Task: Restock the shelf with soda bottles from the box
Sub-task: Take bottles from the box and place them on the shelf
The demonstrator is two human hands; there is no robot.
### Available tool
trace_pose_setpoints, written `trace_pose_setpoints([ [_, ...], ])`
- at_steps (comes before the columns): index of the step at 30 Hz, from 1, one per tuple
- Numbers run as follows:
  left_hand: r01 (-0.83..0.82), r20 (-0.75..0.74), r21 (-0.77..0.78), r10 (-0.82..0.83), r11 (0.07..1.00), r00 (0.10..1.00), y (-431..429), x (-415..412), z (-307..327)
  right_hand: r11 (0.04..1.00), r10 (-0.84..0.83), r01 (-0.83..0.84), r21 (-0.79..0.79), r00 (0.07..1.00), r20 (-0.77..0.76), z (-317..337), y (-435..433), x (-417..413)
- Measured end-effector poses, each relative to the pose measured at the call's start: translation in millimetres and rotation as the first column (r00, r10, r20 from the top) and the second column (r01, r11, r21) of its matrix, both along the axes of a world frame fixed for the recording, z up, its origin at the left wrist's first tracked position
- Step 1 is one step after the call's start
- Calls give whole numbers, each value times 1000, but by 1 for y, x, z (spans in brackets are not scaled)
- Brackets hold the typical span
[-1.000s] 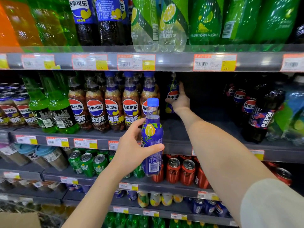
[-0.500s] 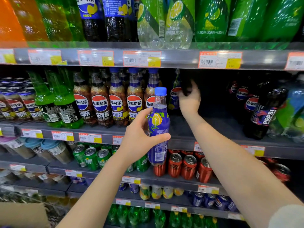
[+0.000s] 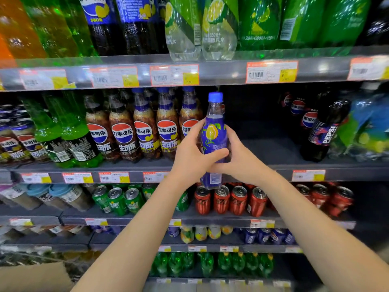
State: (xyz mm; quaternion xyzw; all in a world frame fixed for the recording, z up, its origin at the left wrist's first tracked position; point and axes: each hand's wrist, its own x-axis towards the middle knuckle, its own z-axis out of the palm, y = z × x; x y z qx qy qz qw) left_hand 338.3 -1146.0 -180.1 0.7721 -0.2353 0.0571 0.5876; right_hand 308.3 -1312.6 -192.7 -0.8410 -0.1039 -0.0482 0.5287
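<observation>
Purple-blue plastic fills the middle of the head view: a soda bottle [image 3: 214, 140] with a blue cap and a yellow fruit on its label, held upright in the air in front of the middle shelf [image 3: 273, 163].

Both hands are on it. The left hand [image 3: 192, 158] wraps its left side, with the thumb laid across the front of the label. The right hand [image 3: 242, 159] cups its right side, the fingers curling out of sight behind it. Neither hand is spread or idle. The double grip looks like a way to steady the bottle and turn its label outward before it goes in.

Just right of the bottle, the shelf shows a dark bare stretch. This gap lies between the row of cola bottles [image 3: 145, 133] on the left and a dark Pepsi bottle [image 3: 324, 131] far to the right, and it is probably where the bottle is meant to stand. The bottle's base hangs below the shelf edge, over the red cans [image 3: 237, 200] one level down, so it would have to rise and travel inward to clear the lip.

A cardboard corner, likely the box [image 3: 35, 277], shows near the lower left.
</observation>
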Motion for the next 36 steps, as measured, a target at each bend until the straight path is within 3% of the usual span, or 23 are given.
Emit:
trace_pose_setpoints([
  [3, -1, 45, 60, -2, 998, 999, -5, -1, 5, 990, -126, 122, 69, 990, 61, -2, 1, 2],
  [6, -66, 183, 252, 19, 966, 983, 7, 0, 10, 982, -167, 161, 100, 984, 56, 7, -15, 7],
  [9, -200, 339, 460, 37, 865, 940, 21, 6, 5, 963, -264, 261, 66, 964, 41, 15, -33, 25],
  [13, -342, 436, 593, 67, 729, 897, 26, 11, -6, 948, -319, 318, 23, 947, 33, 14, -45, 62],
  [22, -410, 458, 642, 106, 647, 883, 27, 17, -12, 926, -374, 376, 12, 917, 136, -1, -26, 94],
  [36, -248, 317, 630, 48, 736, 947, 30, 15, -17, 924, -362, 376, -66, 917, 167, -6, -31, 116],
])
